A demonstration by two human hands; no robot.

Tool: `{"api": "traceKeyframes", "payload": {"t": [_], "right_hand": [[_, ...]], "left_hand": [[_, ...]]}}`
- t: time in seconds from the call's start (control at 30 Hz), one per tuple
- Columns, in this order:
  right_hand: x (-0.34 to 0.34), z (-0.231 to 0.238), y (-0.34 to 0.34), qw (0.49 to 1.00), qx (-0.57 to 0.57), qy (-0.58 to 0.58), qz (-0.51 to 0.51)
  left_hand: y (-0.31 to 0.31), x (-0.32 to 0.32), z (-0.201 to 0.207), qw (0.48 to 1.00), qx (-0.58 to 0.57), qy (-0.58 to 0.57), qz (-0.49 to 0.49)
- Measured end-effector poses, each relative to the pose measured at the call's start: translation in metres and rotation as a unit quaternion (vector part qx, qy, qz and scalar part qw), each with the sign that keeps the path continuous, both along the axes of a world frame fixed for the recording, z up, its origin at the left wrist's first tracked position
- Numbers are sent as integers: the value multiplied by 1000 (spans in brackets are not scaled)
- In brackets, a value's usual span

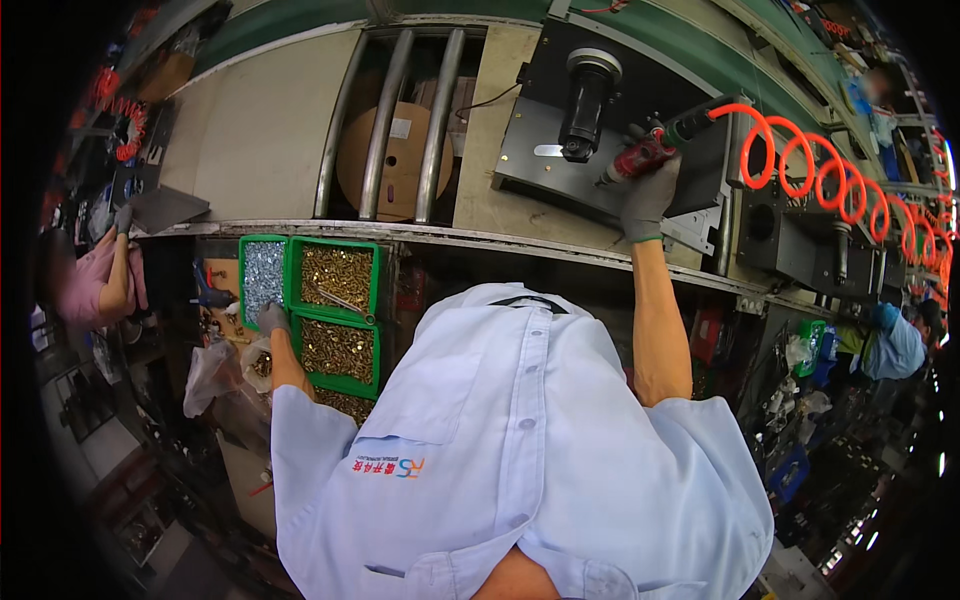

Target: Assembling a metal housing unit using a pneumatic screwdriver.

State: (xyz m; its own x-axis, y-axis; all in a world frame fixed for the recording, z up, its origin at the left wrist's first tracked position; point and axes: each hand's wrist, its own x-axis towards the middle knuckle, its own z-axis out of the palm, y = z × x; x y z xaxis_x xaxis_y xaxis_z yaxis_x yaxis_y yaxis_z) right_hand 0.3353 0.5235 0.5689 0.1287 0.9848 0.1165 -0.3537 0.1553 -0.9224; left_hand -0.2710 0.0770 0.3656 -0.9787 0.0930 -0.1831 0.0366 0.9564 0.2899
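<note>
My gloved right hand [648, 200] is closed around a red pneumatic screwdriver [641, 157], whose tip points left over a black metal housing [530, 130]. A black cylindrical part [588, 105] stands out from the housing just left of the tool. To my left, my gloved left hand [271, 318] is at the near edge of a green bin [240, 262] of small silver fasteners [265, 270]. Its fingers are drawn together at the fasteners; whether they pinch one is too small to tell.
Green bins of brass-coloured screws [335, 278] sit beside it, with a wrench [343, 301] on top. An orange coiled hose [800, 170] runs right from the tool. Steel rollers [387, 125] cross the bench over a round cardboard disc [405, 160]. A co-worker [100, 280] works at far left.
</note>
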Motion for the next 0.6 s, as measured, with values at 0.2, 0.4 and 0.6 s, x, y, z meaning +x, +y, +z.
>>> {"api": "traceKeyframes", "payload": {"t": [0.2,0.4,0.6], "right_hand": [[2,6,8,994,-78,41,-57],[-9,19,-17,981,24,-182,-69],[-7,-7,-8,948,-45,-311,-58]], "left_hand": [[22,16,17,999,17,-41,-1],[29,17,30,996,-61,-50,-33],[48,16,23,978,-200,-35,-49]]}}
